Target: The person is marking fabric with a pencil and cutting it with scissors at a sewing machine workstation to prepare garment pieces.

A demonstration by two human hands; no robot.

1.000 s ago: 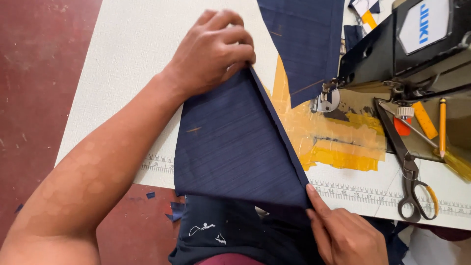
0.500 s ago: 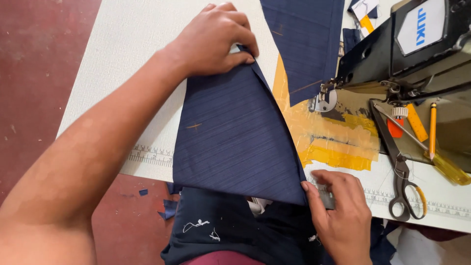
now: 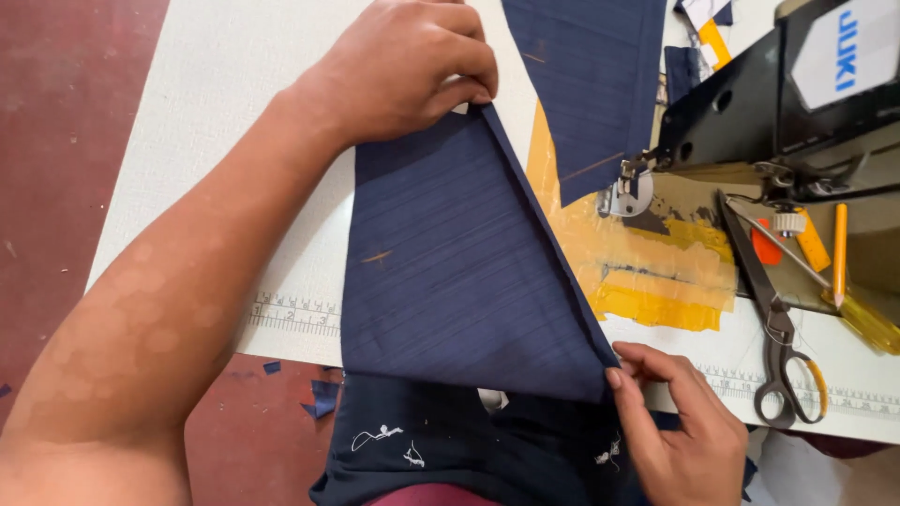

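A folded piece of dark navy pinstriped cloth (image 3: 450,272) lies on the white sewing table (image 3: 225,112) and hangs over its near edge. My left hand (image 3: 403,66) pinches the cloth's far corner at the top of the frame. At the table's near edge, my right hand (image 3: 680,426) pinches the cloth's near right corner. The folded edge runs taut between the two hands. A second navy piece (image 3: 591,84) lies further back, under the sewing machine's presser foot (image 3: 626,192).
A black sewing machine (image 3: 778,112) stands at the right. Scissors (image 3: 773,319), a yellow pencil (image 3: 839,253) and yellow tape patches (image 3: 647,276) lie beside it. A printed ruler strip (image 3: 295,314) runs along the table's near edge. Red floor with cloth scraps (image 3: 323,398) lies left.
My right hand has shifted its grip on the cloth's near right corner at the table edge. The left hand kept hold of the far corner; the view has moved closer.
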